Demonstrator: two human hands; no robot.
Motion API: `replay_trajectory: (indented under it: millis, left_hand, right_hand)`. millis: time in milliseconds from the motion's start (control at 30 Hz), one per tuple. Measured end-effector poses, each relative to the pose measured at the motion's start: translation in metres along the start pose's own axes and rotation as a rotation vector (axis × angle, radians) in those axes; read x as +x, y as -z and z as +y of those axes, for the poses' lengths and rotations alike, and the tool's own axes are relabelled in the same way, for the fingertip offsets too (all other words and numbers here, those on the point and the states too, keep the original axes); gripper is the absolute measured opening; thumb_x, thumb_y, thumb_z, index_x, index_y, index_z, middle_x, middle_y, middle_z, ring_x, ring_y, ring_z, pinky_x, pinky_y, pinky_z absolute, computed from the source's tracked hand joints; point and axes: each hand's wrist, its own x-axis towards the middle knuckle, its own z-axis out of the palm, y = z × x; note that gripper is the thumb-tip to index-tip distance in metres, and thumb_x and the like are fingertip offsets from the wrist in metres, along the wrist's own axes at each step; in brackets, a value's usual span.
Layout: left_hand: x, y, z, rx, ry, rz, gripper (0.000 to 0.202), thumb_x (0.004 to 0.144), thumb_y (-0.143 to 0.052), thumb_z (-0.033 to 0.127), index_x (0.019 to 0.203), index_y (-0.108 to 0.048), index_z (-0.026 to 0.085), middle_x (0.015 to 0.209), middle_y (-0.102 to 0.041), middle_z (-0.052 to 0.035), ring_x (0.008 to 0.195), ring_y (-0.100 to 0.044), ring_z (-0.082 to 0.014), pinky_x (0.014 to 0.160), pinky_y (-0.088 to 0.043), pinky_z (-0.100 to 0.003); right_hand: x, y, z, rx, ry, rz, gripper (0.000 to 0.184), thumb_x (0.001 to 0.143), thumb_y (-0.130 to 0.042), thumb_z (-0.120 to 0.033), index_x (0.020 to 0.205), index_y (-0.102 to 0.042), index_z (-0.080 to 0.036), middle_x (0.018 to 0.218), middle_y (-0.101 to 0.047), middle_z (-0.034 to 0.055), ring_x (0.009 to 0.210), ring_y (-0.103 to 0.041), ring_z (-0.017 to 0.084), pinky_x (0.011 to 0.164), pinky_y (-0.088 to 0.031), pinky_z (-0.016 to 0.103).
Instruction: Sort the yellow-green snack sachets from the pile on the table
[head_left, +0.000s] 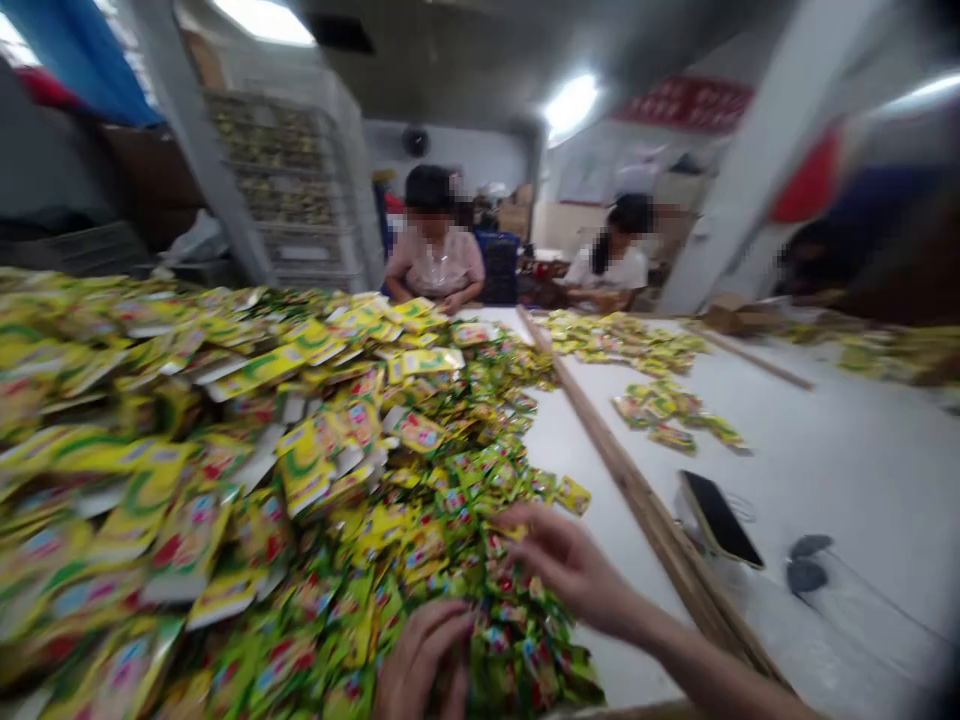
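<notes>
A heap of small green and yellow packets [442,500], printed in red and blue, covers the near part of the white table. At the bottom of the view my left hand [424,660] rests low over the green packets, its fingers bent and a little apart. Further right my right hand [566,565] reaches over the heap's edge. Its thumb and fingers are spread, with packets just beneath them. Both hands are smeared by motion, and I make out no packet in either one. Larger yellow flat packs [169,510] with white edges are piled to the left.
A wooden strip [615,460] runs along the table [832,440] to my right. Beyond it lie a phone [721,517], a dark object with a cable [808,563] and scattered packets [660,405]. Two people [435,250] sit across the table. Stacked crates [315,250] stand behind.
</notes>
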Motion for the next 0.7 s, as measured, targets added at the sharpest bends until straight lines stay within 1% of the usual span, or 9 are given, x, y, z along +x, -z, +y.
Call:
replay_trajectory:
  millis: [67,133,167,200,233,367,400,533,700]
  left_hand:
    - [0.007,0.016,-0.001,0.121,-0.073,-0.087,0.045,0.077,-0.05,0.008,0.119,-0.05,0.023,0.111,-0.061,-0.0076,0.108,-0.056,-0.0188,0.092,-0.05,-0.031]
    - [0.013,0.025,-0.007,0.25,-0.046,-0.128,0.047,0.077,-0.051,0.007,0.121,-0.047,0.022,0.115,-0.059,-0.0092,0.112,-0.053,-0.0196,0.095,-0.048,-0.035]
    - [0.015,0.026,-0.011,0.307,-0.006,-0.134,0.046,0.078,-0.05,0.008,0.122,-0.047,0.021,0.117,-0.058,-0.0097,0.114,-0.051,-0.0199,0.096,-0.047,-0.036]
    - [0.017,0.024,-0.015,0.351,0.035,-0.136,0.045,0.079,-0.049,0.008,0.122,-0.046,0.021,0.118,-0.057,-0.01,0.115,-0.05,-0.02,0.097,-0.047,-0.037]
    - [0.018,0.02,-0.018,0.383,0.08,-0.14,0.044,0.08,-0.048,0.009,0.123,-0.045,0.021,0.119,-0.056,-0.0103,0.116,-0.049,-0.0202,0.097,-0.046,-0.038]
    - [0.025,0.004,-0.027,0.441,0.236,-0.149,0.042,0.083,-0.044,0.01,0.124,-0.044,0.02,0.121,-0.054,-0.0111,0.118,-0.047,-0.021,0.098,-0.044,-0.042]
    - [0.026,0.002,-0.027,0.434,0.253,-0.148,0.042,0.083,-0.045,0.01,0.124,-0.044,0.02,0.12,-0.054,-0.0113,0.117,-0.047,-0.0213,0.098,-0.045,-0.042]
    - [0.024,0.006,-0.026,0.35,0.21,-0.059,0.039,0.079,-0.05,0.008,0.115,-0.048,0.02,0.105,-0.06,-0.0093,0.099,-0.055,-0.0194,0.086,-0.048,-0.038]
    - [0.01,0.014,-0.019,0.414,0.233,0.28,0.034,0.077,-0.048,0.012,0.11,-0.046,0.022,0.083,-0.058,-0.0056,0.077,-0.055,-0.0179,0.074,-0.046,-0.038]
  right_hand:
    - [0.029,0.025,-0.022,-0.003,0.133,0.163,0.034,0.085,-0.056,-0.033,0.117,-0.051,-0.023,0.097,-0.065,0.0059,0.076,-0.064,0.016,0.067,-0.055,0.031]
    - [0.064,0.043,-0.04,0.062,0.357,0.46,0.025,0.085,-0.055,-0.029,0.109,-0.055,-0.024,0.107,-0.061,0.007,0.075,-0.064,0.017,0.061,-0.054,0.032]
    - [0.08,0.047,-0.046,0.099,0.453,0.572,0.02,0.084,-0.057,-0.026,0.104,-0.056,-0.024,0.105,-0.062,0.0064,0.073,-0.063,0.017,0.059,-0.053,0.031]
    - [0.092,0.047,-0.049,0.125,0.51,0.611,0.016,0.083,-0.058,-0.024,0.099,-0.058,-0.023,0.101,-0.062,0.006,0.071,-0.063,0.017,0.056,-0.052,0.03]
    - [0.101,0.043,-0.049,0.135,0.522,0.562,0.013,0.083,-0.058,-0.023,0.096,-0.058,-0.022,0.095,-0.063,0.0057,0.069,-0.062,0.017,0.054,-0.052,0.03]
    - [0.112,0.004,-0.024,0.024,0.372,-0.038,0.012,0.087,-0.051,-0.022,0.097,-0.058,-0.019,0.088,-0.064,0.005,0.069,-0.062,0.015,0.06,-0.052,0.028]
    - [0.114,-0.007,-0.014,-0.01,0.351,-0.131,0.013,0.088,-0.05,-0.022,0.098,-0.058,-0.019,0.088,-0.064,0.0044,0.07,-0.061,0.014,0.062,-0.052,0.027]
    - [0.125,-0.044,0.021,-0.094,0.331,-0.338,0.015,0.09,-0.047,-0.021,0.102,-0.055,-0.021,0.085,-0.063,0.0024,0.072,-0.061,0.013,0.065,-0.05,0.024]
    - [0.143,-0.081,0.037,-0.182,0.452,-0.587,0.018,0.089,-0.047,-0.018,0.104,-0.054,-0.022,0.086,-0.065,0.0033,0.075,-0.063,0.015,0.068,-0.051,0.023]
